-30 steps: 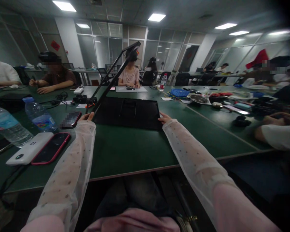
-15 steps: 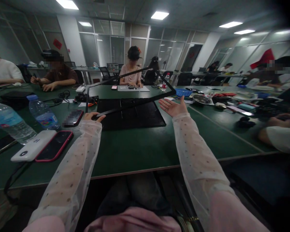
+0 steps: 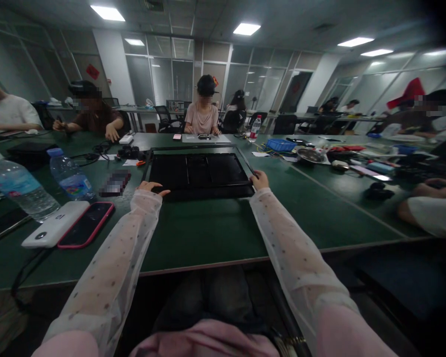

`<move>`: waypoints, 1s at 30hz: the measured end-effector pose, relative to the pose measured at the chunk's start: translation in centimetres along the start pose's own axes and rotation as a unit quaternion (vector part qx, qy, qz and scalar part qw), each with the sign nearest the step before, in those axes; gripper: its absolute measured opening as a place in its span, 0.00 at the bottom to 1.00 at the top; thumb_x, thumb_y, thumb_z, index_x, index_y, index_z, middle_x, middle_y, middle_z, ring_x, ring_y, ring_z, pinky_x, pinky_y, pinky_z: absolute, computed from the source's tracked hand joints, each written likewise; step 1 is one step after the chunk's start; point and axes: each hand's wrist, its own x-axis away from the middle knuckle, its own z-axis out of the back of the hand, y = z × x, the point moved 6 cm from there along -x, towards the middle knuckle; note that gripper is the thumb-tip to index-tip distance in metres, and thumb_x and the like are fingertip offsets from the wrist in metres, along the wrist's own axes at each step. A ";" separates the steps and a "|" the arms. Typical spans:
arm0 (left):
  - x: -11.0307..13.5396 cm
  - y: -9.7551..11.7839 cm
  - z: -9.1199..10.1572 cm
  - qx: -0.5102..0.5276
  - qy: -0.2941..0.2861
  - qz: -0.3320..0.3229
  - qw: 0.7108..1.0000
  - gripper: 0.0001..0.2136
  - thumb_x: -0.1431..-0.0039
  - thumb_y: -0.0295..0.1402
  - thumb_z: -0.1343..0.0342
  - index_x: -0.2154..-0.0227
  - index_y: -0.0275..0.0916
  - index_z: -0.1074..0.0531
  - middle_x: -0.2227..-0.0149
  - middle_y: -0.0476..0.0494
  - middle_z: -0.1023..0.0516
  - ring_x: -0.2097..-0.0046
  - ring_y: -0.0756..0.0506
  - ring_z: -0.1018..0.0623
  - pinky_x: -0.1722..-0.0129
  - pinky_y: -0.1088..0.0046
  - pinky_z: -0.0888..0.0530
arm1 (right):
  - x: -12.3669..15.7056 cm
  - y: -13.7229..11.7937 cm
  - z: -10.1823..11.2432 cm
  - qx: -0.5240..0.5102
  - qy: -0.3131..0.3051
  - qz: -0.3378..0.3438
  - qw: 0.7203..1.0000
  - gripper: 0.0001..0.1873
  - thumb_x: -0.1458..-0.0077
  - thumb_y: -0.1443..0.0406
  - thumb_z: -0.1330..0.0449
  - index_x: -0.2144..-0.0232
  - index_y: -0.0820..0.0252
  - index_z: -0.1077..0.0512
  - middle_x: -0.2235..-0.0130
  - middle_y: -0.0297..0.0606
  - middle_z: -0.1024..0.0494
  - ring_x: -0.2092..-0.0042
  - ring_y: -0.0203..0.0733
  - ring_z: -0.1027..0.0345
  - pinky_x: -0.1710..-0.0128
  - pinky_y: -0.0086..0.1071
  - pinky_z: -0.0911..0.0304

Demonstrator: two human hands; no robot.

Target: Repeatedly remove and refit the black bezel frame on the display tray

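Black frame (image 3: pixel 193 147) spans between the fingers, over the dark panel (image 3: pixel 225 168); left hand (image 3: pixel 150 188) and right hand (image 3: pixel 260 180) pinch its near corners. Whether it touches the panel, I cannot tell. Best hold both grips level, fingertips clear of the underside.

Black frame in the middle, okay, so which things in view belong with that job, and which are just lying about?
Seem part of the job:
- black frame, at the left hand and right hand
- black panel, seen through the frame

Apparently just lying about:
- white-capped bottle
- blue-capped bottle
- white device
- red-edged phone
- blue basket
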 end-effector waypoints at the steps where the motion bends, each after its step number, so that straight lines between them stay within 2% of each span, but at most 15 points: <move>1: -0.2 -0.8 -0.7 -0.005 -0.010 0.014 1.000 0.19 0.49 0.49 0.29 0.60 0.43 0.18 0.55 0.40 0.21 0.49 0.39 0.23 0.42 0.63 0.31 | 0.3 0.5 -0.4 0.008 0.011 0.004 1.000 0.18 0.49 0.71 0.40 0.54 0.62 0.29 0.62 0.41 0.20 0.54 0.47 0.23 0.42 0.46 0.32; 5: -0.8 -3.1 -3.1 -0.035 -0.088 0.054 0.994 0.19 0.50 0.48 0.29 0.59 0.44 0.17 0.55 0.39 0.20 0.49 0.38 0.22 0.44 0.63 0.30 | 1.7 1.4 -0.9 0.044 0.028 0.046 0.998 0.20 0.47 0.71 0.45 0.51 0.61 0.30 0.56 0.45 0.18 0.48 0.48 0.25 0.38 0.47 0.36; 7: -1.1 -3.3 -3.7 -0.039 -0.116 0.058 0.991 0.19 0.49 0.49 0.30 0.57 0.45 0.17 0.53 0.39 0.20 0.48 0.38 0.22 0.44 0.62 0.30 | 2.2 1.4 -0.5 0.056 0.040 0.061 0.996 0.21 0.47 0.71 0.46 0.49 0.59 0.30 0.53 0.46 0.18 0.44 0.48 0.26 0.37 0.46 0.37; 12: -1.2 -2.7 -4.0 -0.049 -0.131 0.088 0.986 0.17 0.54 0.46 0.27 0.62 0.45 0.17 0.53 0.39 0.20 0.45 0.35 0.24 0.43 0.60 0.30 | 2.5 1.7 0.0 0.067 0.043 0.071 0.994 0.24 0.46 0.70 0.47 0.46 0.60 0.30 0.48 0.48 0.19 0.43 0.46 0.27 0.37 0.44 0.37; 16: -1.0 -1.6 -4.2 -0.032 -0.136 0.029 0.990 0.11 0.55 0.42 0.27 0.69 0.46 0.17 0.58 0.42 0.18 0.45 0.36 0.25 0.40 0.62 0.31 | 2.0 2.7 0.0 0.079 0.039 0.057 0.995 0.23 0.48 0.70 0.45 0.49 0.58 0.29 0.50 0.45 0.18 0.44 0.48 0.26 0.38 0.47 0.36; 19: -0.7 -1.2 -4.0 -0.023 -0.137 -0.011 0.990 0.09 0.52 0.44 0.29 0.70 0.47 0.17 0.58 0.44 0.18 0.44 0.38 0.26 0.38 0.62 0.33 | 1.7 3.5 -0.1 0.091 0.032 0.045 0.994 0.22 0.50 0.70 0.45 0.51 0.56 0.28 0.52 0.42 0.17 0.44 0.48 0.26 0.38 0.49 0.36; 22: -0.5 -1.2 -3.2 0.005 -0.113 -0.026 0.993 0.10 0.47 0.45 0.33 0.66 0.47 0.16 0.52 0.44 0.18 0.41 0.38 0.27 0.36 0.61 0.35 | 1.5 4.1 -0.2 0.110 0.028 0.032 0.993 0.23 0.51 0.71 0.44 0.51 0.57 0.27 0.50 0.44 0.18 0.44 0.48 0.26 0.37 0.48 0.36; 25: -0.4 -1.8 -1.6 0.020 -0.041 -0.014 0.999 0.17 0.42 0.45 0.37 0.52 0.44 0.18 0.43 0.39 0.23 0.38 0.36 0.30 0.36 0.58 0.35 | 1.4 4.2 -0.3 0.120 0.019 0.027 0.992 0.24 0.51 0.71 0.43 0.51 0.60 0.26 0.48 0.47 0.19 0.43 0.50 0.26 0.36 0.49 0.37; 28: -0.1 -3.3 0.0 0.010 0.018 0.063 0.998 0.26 0.41 0.43 0.40 0.42 0.37 0.25 0.39 0.31 0.28 0.37 0.32 0.30 0.37 0.55 0.34 | 1.4 3.8 -0.4 0.115 0.006 0.032 0.993 0.25 0.53 0.72 0.42 0.50 0.60 0.26 0.47 0.48 0.20 0.41 0.52 0.28 0.35 0.52 0.39; 30: 0.2 -4.2 0.8 0.023 0.029 0.117 0.992 0.28 0.41 0.43 0.40 0.41 0.34 0.27 0.42 0.30 0.26 0.41 0.34 0.27 0.40 0.58 0.32 | 1.4 3.7 -0.5 0.111 -0.001 0.036 0.993 0.25 0.53 0.72 0.42 0.51 0.60 0.25 0.47 0.47 0.19 0.41 0.52 0.28 0.34 0.52 0.39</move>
